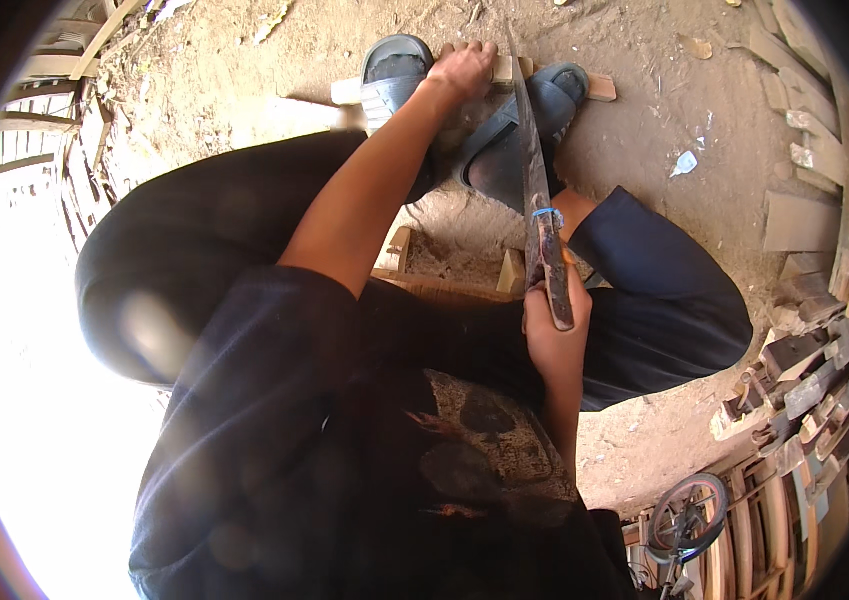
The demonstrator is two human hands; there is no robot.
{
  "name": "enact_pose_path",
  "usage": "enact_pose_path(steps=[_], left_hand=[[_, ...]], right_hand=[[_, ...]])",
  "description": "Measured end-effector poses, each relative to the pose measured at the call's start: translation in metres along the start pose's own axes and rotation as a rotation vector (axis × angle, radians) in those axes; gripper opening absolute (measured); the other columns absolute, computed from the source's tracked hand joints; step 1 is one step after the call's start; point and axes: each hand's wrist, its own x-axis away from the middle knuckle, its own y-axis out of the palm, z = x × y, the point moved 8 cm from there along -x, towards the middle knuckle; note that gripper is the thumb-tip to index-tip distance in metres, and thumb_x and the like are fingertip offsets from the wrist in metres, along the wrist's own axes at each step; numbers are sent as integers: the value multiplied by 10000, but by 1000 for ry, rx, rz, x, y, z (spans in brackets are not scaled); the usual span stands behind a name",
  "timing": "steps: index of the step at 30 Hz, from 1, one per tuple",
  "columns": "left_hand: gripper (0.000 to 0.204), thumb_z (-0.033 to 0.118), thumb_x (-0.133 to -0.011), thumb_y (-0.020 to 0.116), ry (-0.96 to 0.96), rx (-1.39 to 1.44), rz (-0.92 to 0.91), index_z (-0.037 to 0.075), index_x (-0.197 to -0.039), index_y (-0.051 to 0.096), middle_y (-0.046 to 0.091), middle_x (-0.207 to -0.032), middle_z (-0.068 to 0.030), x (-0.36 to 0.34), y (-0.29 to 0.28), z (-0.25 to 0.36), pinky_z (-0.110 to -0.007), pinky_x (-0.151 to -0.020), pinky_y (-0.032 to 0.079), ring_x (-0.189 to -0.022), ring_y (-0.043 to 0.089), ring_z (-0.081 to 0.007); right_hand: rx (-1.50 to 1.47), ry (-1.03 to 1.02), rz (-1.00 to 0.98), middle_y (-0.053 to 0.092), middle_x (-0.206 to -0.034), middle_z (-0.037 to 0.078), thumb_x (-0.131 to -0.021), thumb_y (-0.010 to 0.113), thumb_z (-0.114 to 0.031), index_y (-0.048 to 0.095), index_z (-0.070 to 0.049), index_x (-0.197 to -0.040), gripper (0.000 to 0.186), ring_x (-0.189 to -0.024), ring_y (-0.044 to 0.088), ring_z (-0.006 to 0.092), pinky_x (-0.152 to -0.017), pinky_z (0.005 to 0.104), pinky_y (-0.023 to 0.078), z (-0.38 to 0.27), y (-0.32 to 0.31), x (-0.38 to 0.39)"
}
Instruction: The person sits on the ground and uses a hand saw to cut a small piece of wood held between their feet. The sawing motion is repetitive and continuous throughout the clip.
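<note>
My right hand (556, 335) is wrapped round the dark, worn handle of a handsaw (532, 160), which has blue binding where blade meets handle. The long blade points away from me and crosses a pale wooden strip (599, 88) on the ground near its far end. Close to the blade's left side, my left hand (464, 70) presses down with curled fingers on the strip between my feet. Both feet, in grey slide sandals (396, 62), rest on or against the strip. The saw's cutting edge against the wood is too small to make out.
I sit low on a wooden seat (444, 288), partly hidden by my clothes. Bare dirt ground (644, 40) with scraps surrounds my feet. Stacked wood offcuts (804, 225) line the right side. A bicycle wheel (686, 515) stands at the lower right, and slatted wood (39, 125) at the upper left.
</note>
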Motion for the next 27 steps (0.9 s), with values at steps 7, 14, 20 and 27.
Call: enact_pose_path(steps=[7, 14, 20, 27], left_hand=[[495, 284, -803, 656, 130, 156, 98, 66, -1222, 509, 558, -1117, -165, 7, -13, 0, -412, -968, 437, -1161, 485, -322], [583, 207, -791, 656, 173, -156, 50, -66, -1260, 441, 525, -1193, -162, 5, -5, 20, -379, -950, 455, -1148, 486, -331], [409, 165, -839, 514, 191, -394, 18, -22, -1202, 505, 581, -1132, -173, 11, 3, 27, -394, -936, 456, -1087, 556, -317], [242, 134, -847, 497, 158, -269, -113, 33, -1015, 638, 608, -1111, -160, 9, -13, 31, -380, -897, 492, -1046, 601, -300]], right_hand=[[114, -69, 83, 594, -794, 101, -758, 489, 12, 477, 8, -1309, 551, -699, 558, 123, -667, 274, 463, 2, -17, 41], [76, -149, 37, 584, -770, 112, -742, 478, 18, 452, 28, -1319, 578, -688, 549, 113, -663, 268, 453, -16, 2, 11], [287, -345, 100, 591, -766, 123, -748, 502, 0, 395, 28, -1355, 617, -650, 600, 190, -663, 276, 475, -16, -3, 50], [141, -211, 58, 594, -743, 176, -732, 516, -2, 367, 29, -1369, 655, -610, 641, 280, -590, 337, 491, -18, 13, 29]])
